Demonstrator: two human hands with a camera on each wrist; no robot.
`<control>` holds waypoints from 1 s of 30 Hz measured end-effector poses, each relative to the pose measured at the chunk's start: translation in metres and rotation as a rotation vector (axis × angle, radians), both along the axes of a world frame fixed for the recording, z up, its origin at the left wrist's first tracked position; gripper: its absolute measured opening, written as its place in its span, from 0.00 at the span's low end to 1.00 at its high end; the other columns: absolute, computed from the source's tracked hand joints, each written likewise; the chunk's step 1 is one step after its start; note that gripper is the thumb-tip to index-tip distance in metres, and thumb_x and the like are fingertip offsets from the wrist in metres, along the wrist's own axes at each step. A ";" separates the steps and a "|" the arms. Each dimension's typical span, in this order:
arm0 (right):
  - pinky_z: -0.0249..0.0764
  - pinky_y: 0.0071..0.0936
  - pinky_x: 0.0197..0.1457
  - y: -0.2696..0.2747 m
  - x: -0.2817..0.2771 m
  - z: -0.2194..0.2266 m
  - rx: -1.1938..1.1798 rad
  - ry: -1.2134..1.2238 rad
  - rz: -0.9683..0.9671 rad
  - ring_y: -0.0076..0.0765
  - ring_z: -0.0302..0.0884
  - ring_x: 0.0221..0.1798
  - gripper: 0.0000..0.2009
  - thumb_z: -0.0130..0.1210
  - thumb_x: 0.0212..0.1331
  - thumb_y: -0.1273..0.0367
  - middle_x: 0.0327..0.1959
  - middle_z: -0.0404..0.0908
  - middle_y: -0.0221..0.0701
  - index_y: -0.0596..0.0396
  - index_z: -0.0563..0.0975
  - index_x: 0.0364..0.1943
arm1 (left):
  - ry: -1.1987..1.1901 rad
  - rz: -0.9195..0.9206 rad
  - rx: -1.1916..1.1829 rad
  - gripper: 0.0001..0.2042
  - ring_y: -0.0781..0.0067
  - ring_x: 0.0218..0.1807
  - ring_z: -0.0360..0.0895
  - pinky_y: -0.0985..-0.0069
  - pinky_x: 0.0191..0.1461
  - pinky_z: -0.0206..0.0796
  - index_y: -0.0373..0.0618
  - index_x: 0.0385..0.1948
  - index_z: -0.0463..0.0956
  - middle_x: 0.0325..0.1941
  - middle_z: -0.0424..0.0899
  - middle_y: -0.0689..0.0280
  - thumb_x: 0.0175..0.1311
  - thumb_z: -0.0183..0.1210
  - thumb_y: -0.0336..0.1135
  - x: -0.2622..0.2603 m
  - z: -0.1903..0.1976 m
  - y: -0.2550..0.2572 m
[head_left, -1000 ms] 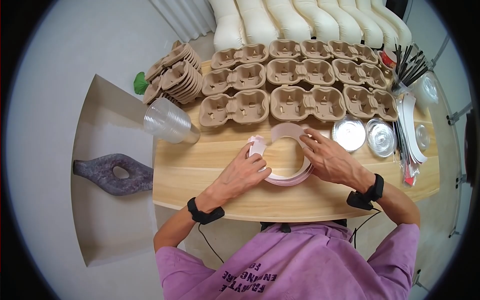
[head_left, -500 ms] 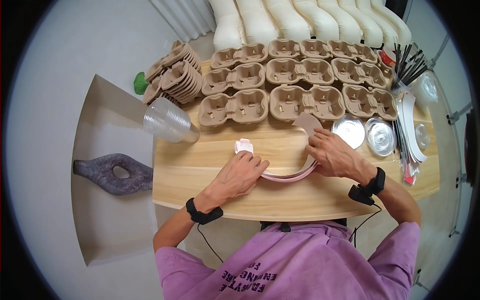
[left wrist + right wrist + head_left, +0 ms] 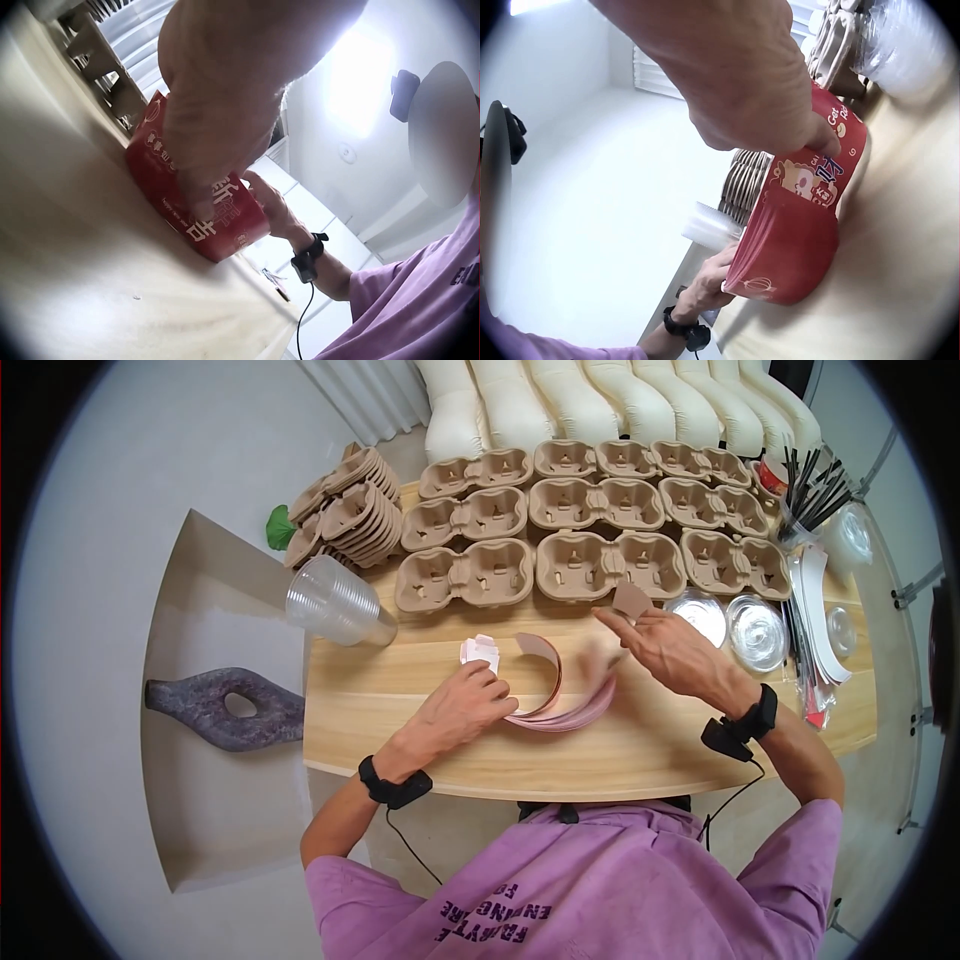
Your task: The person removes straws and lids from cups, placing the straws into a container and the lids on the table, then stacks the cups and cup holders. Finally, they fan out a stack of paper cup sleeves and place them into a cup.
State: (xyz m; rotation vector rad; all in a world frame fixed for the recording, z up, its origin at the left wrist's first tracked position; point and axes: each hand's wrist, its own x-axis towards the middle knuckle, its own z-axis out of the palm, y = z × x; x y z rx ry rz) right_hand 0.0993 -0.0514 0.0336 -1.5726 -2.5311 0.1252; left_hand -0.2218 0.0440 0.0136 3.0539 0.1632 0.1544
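Note:
My left hand (image 3: 460, 710) grips the left end of a bent stack of paper cup sleeves (image 3: 570, 718), curved strips with pale inner faces. Their outsides are red with white lettering, as the stack (image 3: 161, 180) shows in the left wrist view. To the right, my right hand (image 3: 690, 655) pinches the end of one sleeve (image 3: 630, 600), bent away from the others. In the right wrist view, the thumb lies on this printed red sleeve (image 3: 849, 142), while the layered stack (image 3: 799, 251) curves nearer the camera. Another strip end (image 3: 540, 647) curls up inside the bend.
Rows of brown pulp cup carriers (image 3: 465, 575) line the back of the wooden table (image 3: 450, 770). More carriers (image 3: 360, 525) are stacked at left, beside nested clear cups (image 3: 335, 600). Clear lids (image 3: 757, 632), white strips (image 3: 822, 620) and black straws (image 3: 815, 495) lie or stand at right.
My right hand has moved right and slightly up, drawing one sleeve's end away from the stack. My left hand has shifted slightly left, and the stack has opened from a near ring into a wider arc.

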 end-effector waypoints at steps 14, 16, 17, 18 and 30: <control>0.70 0.33 0.47 -0.061 0.016 0.097 0.109 0.046 -0.044 0.38 0.75 0.38 0.08 0.55 0.46 0.72 0.29 0.76 0.31 0.54 0.79 0.33 | 0.083 0.092 -0.060 0.07 0.63 0.47 0.74 0.64 0.64 0.64 0.44 0.34 0.74 0.36 0.77 0.65 0.54 0.56 0.28 0.002 0.011 0.001; 0.70 0.32 0.47 -0.072 0.007 0.090 0.088 0.095 0.036 0.37 0.75 0.38 0.09 0.55 0.47 0.71 0.30 0.77 0.30 0.54 0.79 0.34 | 0.079 0.086 -0.059 0.06 0.62 0.46 0.74 0.64 0.63 0.64 0.44 0.34 0.74 0.36 0.77 0.64 0.55 0.56 0.29 0.009 0.011 0.001; 0.70 0.32 0.47 -0.078 0.001 0.085 0.067 0.144 0.108 0.37 0.75 0.38 0.09 0.55 0.47 0.71 0.31 0.77 0.29 0.54 0.79 0.34 | 0.080 0.081 -0.058 0.06 0.62 0.46 0.74 0.64 0.63 0.64 0.44 0.34 0.74 0.36 0.77 0.64 0.55 0.56 0.29 0.012 0.010 0.001; 0.70 0.32 0.46 -0.082 -0.007 0.076 0.036 0.142 0.156 0.35 0.75 0.38 0.07 0.55 0.48 0.70 0.30 0.76 0.28 0.53 0.78 0.32 | 0.071 0.072 -0.065 0.06 0.63 0.46 0.74 0.64 0.63 0.64 0.44 0.34 0.74 0.35 0.77 0.64 0.55 0.56 0.28 0.016 0.009 0.001; 0.72 0.33 0.50 -0.053 -0.034 0.002 -0.074 -0.014 0.224 0.36 0.77 0.40 0.04 0.53 0.52 0.68 0.28 0.76 0.28 0.52 0.74 0.28 | 0.037 -0.064 -0.077 0.10 0.62 0.45 0.74 0.58 0.70 0.58 0.46 0.36 0.75 0.34 0.76 0.64 0.56 0.62 0.37 0.050 0.007 0.002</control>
